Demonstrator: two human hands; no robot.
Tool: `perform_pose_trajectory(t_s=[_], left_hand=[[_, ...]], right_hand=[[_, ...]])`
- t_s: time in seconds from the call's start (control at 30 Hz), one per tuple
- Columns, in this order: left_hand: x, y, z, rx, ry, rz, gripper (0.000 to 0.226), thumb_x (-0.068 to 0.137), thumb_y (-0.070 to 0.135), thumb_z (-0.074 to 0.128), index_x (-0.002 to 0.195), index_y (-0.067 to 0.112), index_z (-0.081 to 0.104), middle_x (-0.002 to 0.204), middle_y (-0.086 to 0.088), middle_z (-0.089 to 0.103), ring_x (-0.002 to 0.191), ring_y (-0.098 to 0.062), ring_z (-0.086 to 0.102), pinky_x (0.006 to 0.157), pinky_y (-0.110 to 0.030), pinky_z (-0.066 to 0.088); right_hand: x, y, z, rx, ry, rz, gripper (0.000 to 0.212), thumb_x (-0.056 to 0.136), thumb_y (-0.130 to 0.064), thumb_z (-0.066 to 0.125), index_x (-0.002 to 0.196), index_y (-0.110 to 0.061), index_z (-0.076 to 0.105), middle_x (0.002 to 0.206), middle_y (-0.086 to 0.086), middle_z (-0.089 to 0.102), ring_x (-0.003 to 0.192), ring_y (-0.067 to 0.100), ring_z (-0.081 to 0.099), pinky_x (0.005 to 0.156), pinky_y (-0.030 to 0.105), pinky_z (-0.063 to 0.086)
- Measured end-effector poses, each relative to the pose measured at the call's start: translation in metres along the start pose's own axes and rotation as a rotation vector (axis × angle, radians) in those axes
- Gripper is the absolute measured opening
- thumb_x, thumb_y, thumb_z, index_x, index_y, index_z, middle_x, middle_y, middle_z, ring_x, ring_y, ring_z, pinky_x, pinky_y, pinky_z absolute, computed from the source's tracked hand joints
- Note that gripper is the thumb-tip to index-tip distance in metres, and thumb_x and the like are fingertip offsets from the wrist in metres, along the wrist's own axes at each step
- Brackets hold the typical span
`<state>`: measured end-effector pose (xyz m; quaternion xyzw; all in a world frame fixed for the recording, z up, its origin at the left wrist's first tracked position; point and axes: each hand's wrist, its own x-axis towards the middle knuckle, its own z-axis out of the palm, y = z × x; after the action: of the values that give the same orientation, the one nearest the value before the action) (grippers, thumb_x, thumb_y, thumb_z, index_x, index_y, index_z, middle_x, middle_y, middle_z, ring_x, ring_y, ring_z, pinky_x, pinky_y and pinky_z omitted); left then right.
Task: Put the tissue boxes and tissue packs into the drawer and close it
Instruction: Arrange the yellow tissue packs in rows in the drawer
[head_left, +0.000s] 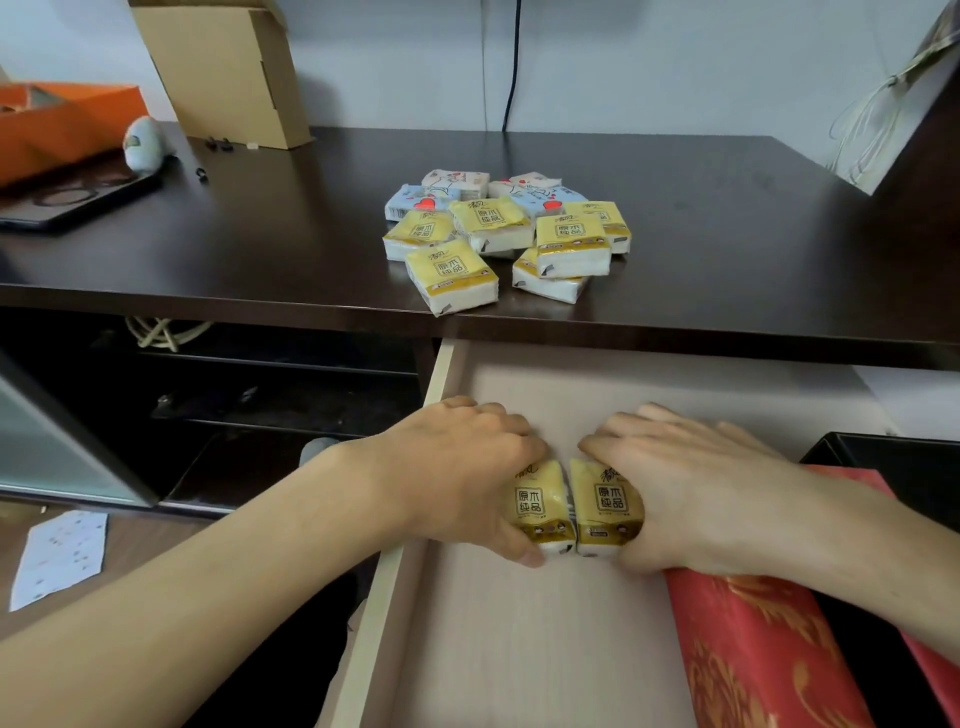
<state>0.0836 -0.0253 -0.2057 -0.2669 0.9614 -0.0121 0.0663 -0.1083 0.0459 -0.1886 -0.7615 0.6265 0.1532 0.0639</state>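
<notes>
The pale wooden drawer (519, 649) stands pulled out below the dark desk. Inside it, my left hand (457, 467) grips one yellow tissue pack (540, 512) and my right hand (691, 483) grips a second yellow tissue pack (605, 512); the two packs sit side by side, touching, on the drawer floor. A red tissue box with gold pattern (753, 649) lies along the drawer's right side, partly under my right wrist. On the desk top above lies a pile of several yellow, blue and white tissue packs (509, 234).
The dark desk top (727, 234) overhangs the drawer's back. A cardboard box (228, 67), an orange box (57, 124) and a tablet (67, 202) stand at the back left. A black bin (893, 467) is right of the drawer. Dark shelves (249, 415) lie to the left.
</notes>
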Motion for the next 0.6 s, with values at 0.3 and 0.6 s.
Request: perform_pose_trajectory(t_s=[0.3, 0.6], left_hand=[[-0.019, -0.025, -0.049, -0.228, 0.569, -0.162, 0.032, 0.089, 0.055, 0.049, 0.099, 0.033, 0.069, 0.092, 0.016, 0.066, 0.088, -0.008, 0.062, 0.072, -0.039, 0.054], [0.007, -0.059, -0.045, -0.116, 0.606, -0.548, 0.051, 0.094, 0.054, 0.051, 0.128, 0.018, 0.066, 0.136, -0.004, 0.056, 0.125, -0.026, 0.041, 0.091, -0.041, 0.048]], right_hand=[[-0.008, 0.018, -0.023, 0.544, 0.527, -0.077, 0.052, 0.075, -0.075, 0.060, 0.110, -0.039, 0.074, 0.113, -0.024, 0.068, 0.109, 0.002, 0.065, 0.091, 0.039, 0.054], [0.074, 0.061, -0.114, 0.436, 0.494, -0.058, 0.068, 0.088, -0.058, 0.069, 0.147, -0.031, 0.050, 0.135, -0.001, 0.060, 0.124, 0.020, 0.055, 0.102, 0.040, 0.047]])
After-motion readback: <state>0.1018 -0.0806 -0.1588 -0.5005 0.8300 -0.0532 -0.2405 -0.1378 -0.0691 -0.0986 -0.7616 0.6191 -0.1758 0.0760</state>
